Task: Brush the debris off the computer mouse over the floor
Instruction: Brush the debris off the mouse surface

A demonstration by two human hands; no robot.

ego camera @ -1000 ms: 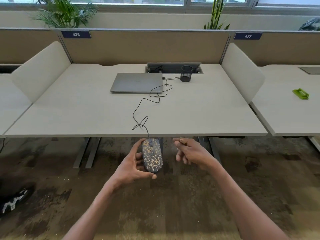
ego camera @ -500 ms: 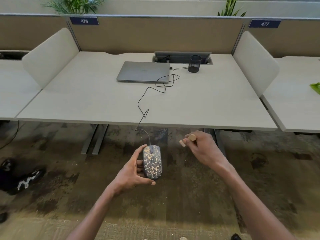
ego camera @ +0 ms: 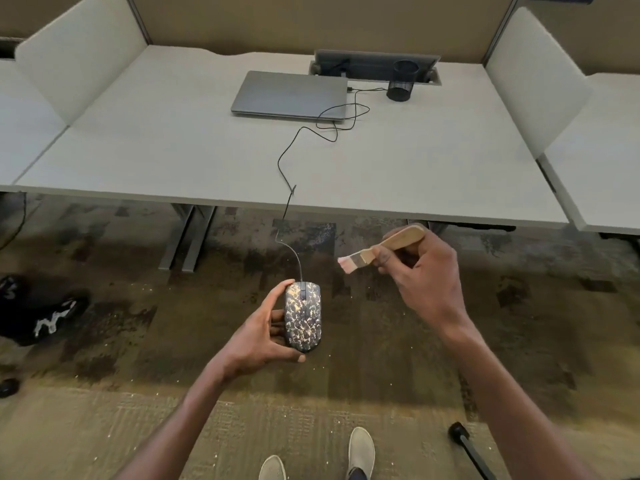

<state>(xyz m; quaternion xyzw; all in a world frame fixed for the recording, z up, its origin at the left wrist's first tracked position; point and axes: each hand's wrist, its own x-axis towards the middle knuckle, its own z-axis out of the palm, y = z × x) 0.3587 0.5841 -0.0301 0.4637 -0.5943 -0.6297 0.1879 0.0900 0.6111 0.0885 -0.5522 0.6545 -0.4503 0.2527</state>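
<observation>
A dark wired computer mouse [ego camera: 303,318], covered with pale flaky debris, is held top side up over the carpet floor [ego camera: 363,375] in front of the desk. My left hand [ego camera: 266,332] grips it from the left side and underneath. Its black cable [ego camera: 290,202] runs up over the desk edge toward the laptop. My right hand [ego camera: 420,275] holds a small wooden-handled brush [ego camera: 388,247]. Its pale bristles point left and hang above and to the right of the mouse, apart from it.
A white desk [ego camera: 415,161] carries a closed grey laptop [ego camera: 289,95] and a black mesh cup [ego camera: 401,81]. White side dividers stand at both ends. My two shoes [ego camera: 360,452] show at the bottom, black shoes [ego camera: 41,317] lie left, a black rod [ego camera: 467,448] lower right.
The view has tilted down and drawn closer. My right hand has turned so that the brush handle and bristles show, pointing toward the mouse. My left hand keeps its hold on the mouse.
</observation>
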